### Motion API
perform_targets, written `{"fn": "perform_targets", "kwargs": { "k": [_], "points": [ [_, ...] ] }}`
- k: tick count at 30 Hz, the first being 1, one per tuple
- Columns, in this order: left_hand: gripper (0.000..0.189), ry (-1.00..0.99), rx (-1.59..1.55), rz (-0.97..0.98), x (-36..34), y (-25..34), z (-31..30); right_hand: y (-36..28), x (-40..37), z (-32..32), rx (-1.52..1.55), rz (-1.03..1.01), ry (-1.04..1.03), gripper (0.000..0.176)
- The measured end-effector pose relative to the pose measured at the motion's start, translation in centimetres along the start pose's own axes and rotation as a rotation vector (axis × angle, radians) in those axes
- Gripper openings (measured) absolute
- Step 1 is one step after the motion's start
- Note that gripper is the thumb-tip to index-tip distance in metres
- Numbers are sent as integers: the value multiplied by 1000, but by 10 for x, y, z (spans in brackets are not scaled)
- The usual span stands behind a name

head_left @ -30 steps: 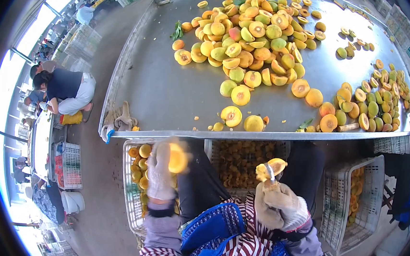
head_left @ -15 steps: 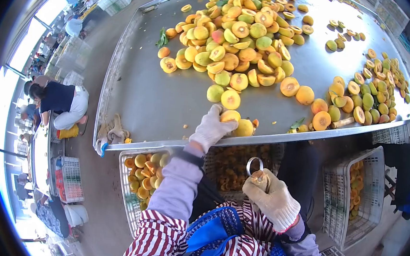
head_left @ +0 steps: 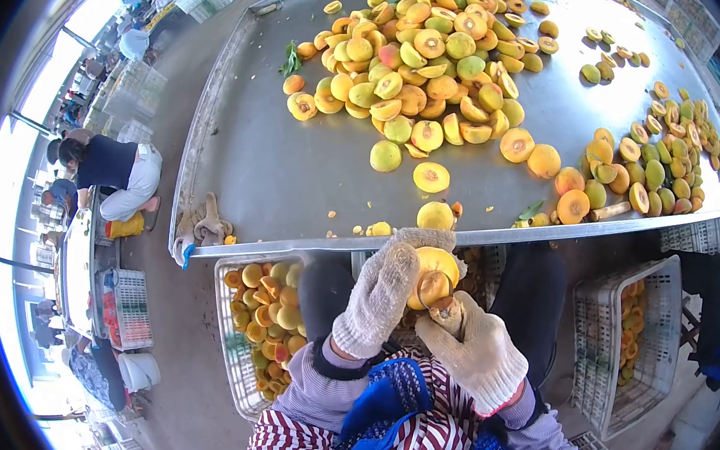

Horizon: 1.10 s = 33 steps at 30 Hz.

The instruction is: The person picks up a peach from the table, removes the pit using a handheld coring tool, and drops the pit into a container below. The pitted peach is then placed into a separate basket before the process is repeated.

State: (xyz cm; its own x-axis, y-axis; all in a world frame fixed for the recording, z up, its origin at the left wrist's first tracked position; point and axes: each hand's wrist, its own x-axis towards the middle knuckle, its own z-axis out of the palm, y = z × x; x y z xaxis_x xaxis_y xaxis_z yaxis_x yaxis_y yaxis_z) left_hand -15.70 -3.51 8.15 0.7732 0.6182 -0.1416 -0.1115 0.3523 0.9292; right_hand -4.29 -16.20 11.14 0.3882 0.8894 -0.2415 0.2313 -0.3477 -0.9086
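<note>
**Item:** peach half [head_left: 434, 275], cut face up, held just below the near edge of the tabletop [head_left: 297, 169], above your lap.

**Hands:** your gloved left hand [head_left: 381, 299] is wrapped round the fruit's skin side. Your right hand [head_left: 478, 357], also gloved, is closed on a loop-ended pitting tool [head_left: 447, 304], whose ring sits at the stone hollow. The two hands meet at the fruit.

**Handling:** likely light and soft-fleshed, wet and slippery on the cut face, and easily bruised. Take it by the skin, cradled in your palm, with fingers off the flesh.

**Surface:** the steel tabletop is rimmed and carries a large heap of peaches [head_left: 423, 69], whole and halved. A smaller heap [head_left: 652, 163] lies to your right.

**Below:** a crate of halves [head_left: 262, 315] stands at your left, and a second crate [head_left: 621, 347] at your right.

**Room:** concrete floor; other people [head_left: 115, 168] bend over at the far left.
</note>
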Motion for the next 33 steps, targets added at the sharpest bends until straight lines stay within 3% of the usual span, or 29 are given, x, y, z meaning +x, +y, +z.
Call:
{"fn": "perform_targets", "kwargs": {
  "k": [2,4,5,9,11,12,14,16,18,19,20,22,24,26,27,29,30,31,32,33],
  "points": [
    [49,39,-33,2,-8,-4,12,-2,-5,2,75,24,-10,31],
    [77,236,69,28,-6,-5,22,3,-11,4,126,5,-41,31],
    [73,106,27,52,-11,4,26,5,-13,4,178,-13,-76,30],
    [67,236,49,178,-11,11,40,3,-13,1,417,107,-177,29],
    [60,31,489,219,-10,12,18,0,-15,-10,460,313,-393,28],
    [60,29,488,217,-10,20,22,0,-17,-12,461,315,-391,28],
    [32,-54,171,-48,-8,42,34,-2,-18,-15,532,399,-450,25],
    [25,-17,196,-21,-9,33,34,1,-17,-26,618,409,-560,24],
    [53,-102,364,327,-9,24,30,3,-18,-30,701,422,-668,25],
    [47,-148,531,462,-6,32,27,4,-19,-30,746,419,-716,25],
    [47,-151,530,464,-4,32,27,4,-19,-30,789,414,-762,26],
    [20,-173,650,728,-1,32,27,8,-19,-30,838,428,-799,27],
    [18,-206,697,688,-1,40,26,30,-23,-19,889,443,-839,27],
    [16,-328,779,563,-1,44,23,75,-34,8,1741,465,-1011,26],
    [21,-350,818,720,1,41,20,65,-30,2,1742,461,-1009,26],
    [25,-292,737,790,-6,27,20,38,-22,-13,1275,402,-1127,25],
    [29,-228,655,864,-9,22,21,37,-22,-12,1274,401,-1126,25],
    [37,-248,584,714,-11,21,25,37,-24,-11,1304,419,-1057,24],
    [45,-212,100,141,-24,21,34,37,-28,-9,1331,438,-989,24],
    [48,-179,37,111,-20,19,37,31,-31,-4,1217,405,-754,23]
  ]
}}
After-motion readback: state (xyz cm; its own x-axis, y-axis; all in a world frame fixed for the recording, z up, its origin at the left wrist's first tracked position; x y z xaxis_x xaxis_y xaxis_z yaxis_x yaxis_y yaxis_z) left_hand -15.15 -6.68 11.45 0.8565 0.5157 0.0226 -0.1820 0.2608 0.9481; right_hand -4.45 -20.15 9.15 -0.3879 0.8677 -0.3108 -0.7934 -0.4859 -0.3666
